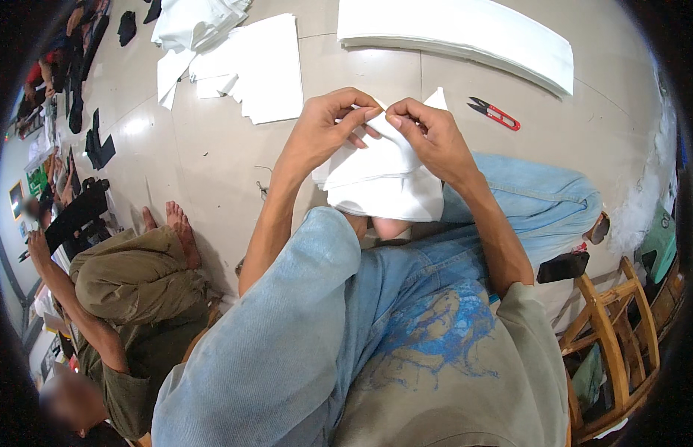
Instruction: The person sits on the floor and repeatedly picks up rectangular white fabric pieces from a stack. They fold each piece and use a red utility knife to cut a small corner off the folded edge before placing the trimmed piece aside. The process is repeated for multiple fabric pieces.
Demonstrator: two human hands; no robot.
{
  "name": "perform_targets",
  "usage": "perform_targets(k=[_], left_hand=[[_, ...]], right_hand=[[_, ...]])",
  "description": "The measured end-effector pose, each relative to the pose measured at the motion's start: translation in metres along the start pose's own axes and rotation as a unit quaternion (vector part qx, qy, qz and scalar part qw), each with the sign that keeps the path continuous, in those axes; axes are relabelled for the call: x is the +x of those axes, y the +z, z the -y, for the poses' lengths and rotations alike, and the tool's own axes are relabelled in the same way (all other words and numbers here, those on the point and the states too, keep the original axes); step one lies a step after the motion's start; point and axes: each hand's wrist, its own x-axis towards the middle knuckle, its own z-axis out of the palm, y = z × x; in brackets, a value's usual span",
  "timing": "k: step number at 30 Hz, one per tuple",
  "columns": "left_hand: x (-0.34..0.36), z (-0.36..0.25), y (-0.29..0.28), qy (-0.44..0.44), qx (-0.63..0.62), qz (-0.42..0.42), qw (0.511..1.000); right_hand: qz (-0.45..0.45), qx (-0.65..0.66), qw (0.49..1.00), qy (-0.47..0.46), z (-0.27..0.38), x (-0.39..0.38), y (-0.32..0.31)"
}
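My left hand [339,123] and my right hand [421,130] pinch the top edge of a white folded cloth [383,186], their thumbs and forefingers close together near its middle. The cloth lies over my bare foot [391,227], between my bent legs in light blue jeans [287,313]. A red-handled thread snipper [503,118] lies on the floor to the right of my right hand.
White fabric piles [264,67] and a long white stack [450,41] lie ahead on the tiled floor [212,149]. A co-worker in olive clothes [130,283] sits at my left among black pieces [97,149]. A wooden chair frame [614,335] and black phone-like object [561,267] are at right.
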Motion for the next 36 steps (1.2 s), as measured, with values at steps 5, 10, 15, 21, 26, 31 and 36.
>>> perform_targets(k=[5,10,15,21,26,31,36], left_hand=[[0.000,0.003,-0.005,-0.024,0.020,0.020,0.999],[0.000,0.005,-0.005,-0.025,0.014,0.021,0.999],[-0.001,0.006,-0.006,-0.023,0.024,0.024,0.999],[0.002,0.006,-0.008,-0.026,0.043,0.030,0.998],[0.001,0.007,-0.007,-0.019,0.064,0.028,0.997],[0.000,0.012,-0.006,0.017,0.086,0.039,0.995],[0.000,0.013,-0.003,0.015,0.044,0.012,0.999]], right_hand=[[0.006,-0.015,1.000,-0.008,-0.006,0.000,0.002],[-0.001,-0.012,1.000,-0.020,-0.007,-0.001,0.003],[0.004,-0.011,1.000,-0.015,-0.006,-0.001,0.002],[0.010,-0.015,1.000,-0.008,-0.006,-0.001,0.003],[0.025,-0.020,0.999,0.008,-0.005,-0.002,0.002],[0.022,-0.012,1.000,-0.012,-0.008,-0.002,0.004],[0.010,-0.012,1.000,-0.013,-0.012,-0.002,0.005]])
